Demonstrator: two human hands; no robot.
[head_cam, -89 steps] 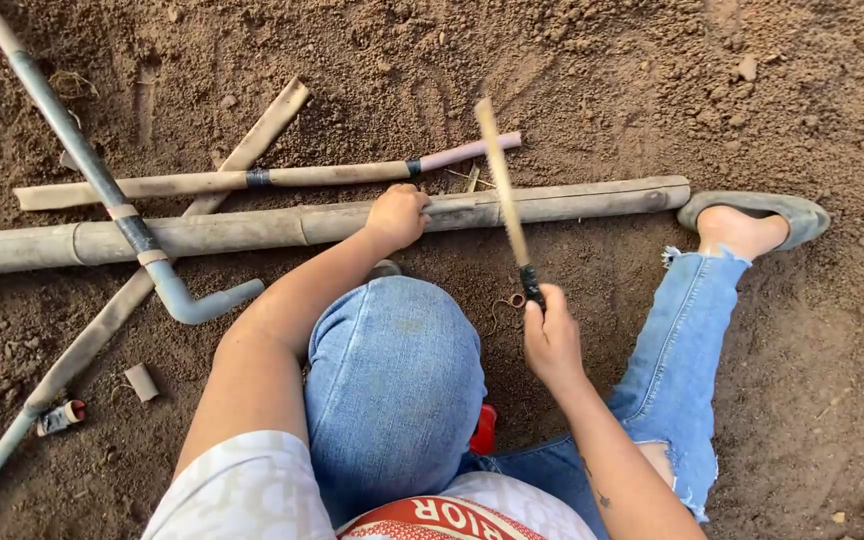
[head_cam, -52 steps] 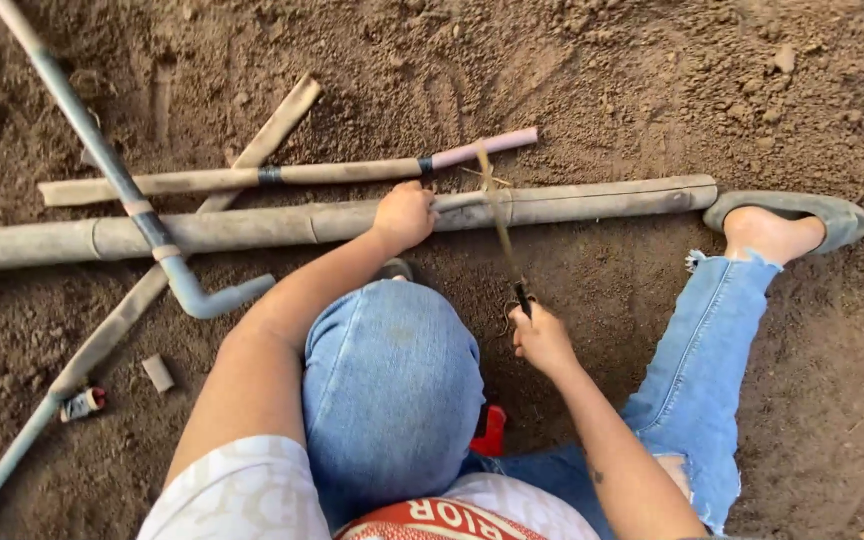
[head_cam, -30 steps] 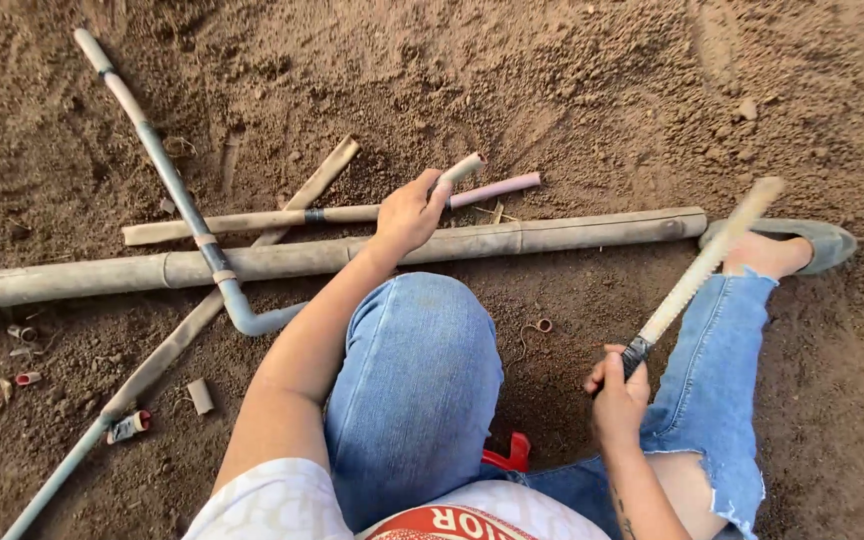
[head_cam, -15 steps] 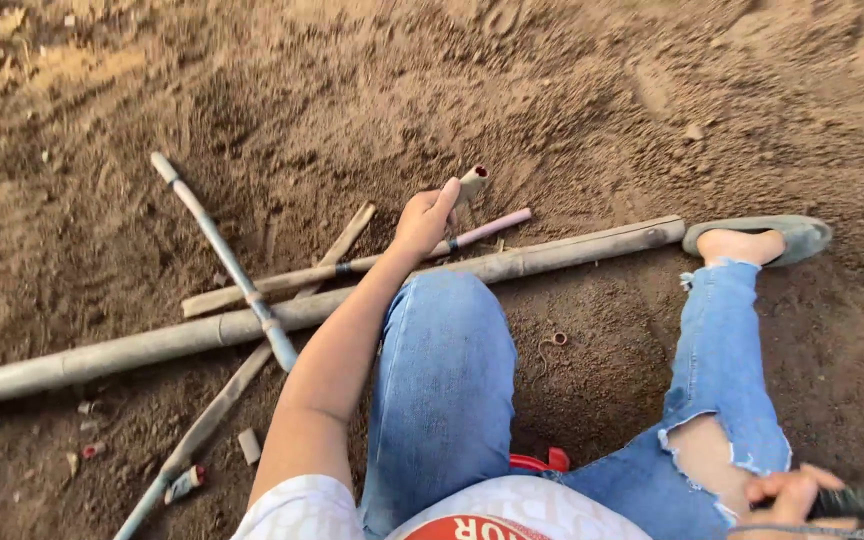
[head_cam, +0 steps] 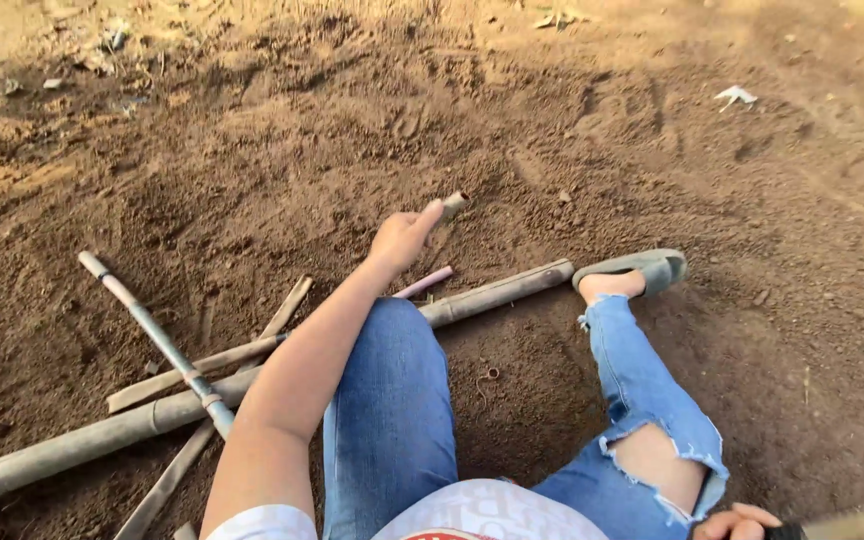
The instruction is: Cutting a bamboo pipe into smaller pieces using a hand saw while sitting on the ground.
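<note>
- Nearest, at the bottom right edge, the right hand (head_cam: 737, 522) is curled tight round the dark grip of a saw (head_cam: 857, 519) whose pale toothed blade runs out of frame to the right — a thin blade, likely springy, best kept by its handle.
- Just beyond, the person sits on loose brown soil (head_cam: 252, 150) with knees in torn blue jeans (head_cam: 392, 400), one foot in a grey slipper (head_cam: 642, 268) to the right.
- Across the middle lies the long bamboo pole (head_cam: 497, 291), running from the near left to the slipper; it looks stiff, dry and fairly light, and round enough to roll — a grip near a node should hold best.
- To the left, thinner sticks (head_cam: 152, 330) cross over it.
- Farthest, the left hand (head_cam: 404, 233) reaches out beyond the pole, fingers closing on a short cut bamboo piece (head_cam: 453, 203) — small, light, hard, easily pinched at its middle.
</note>
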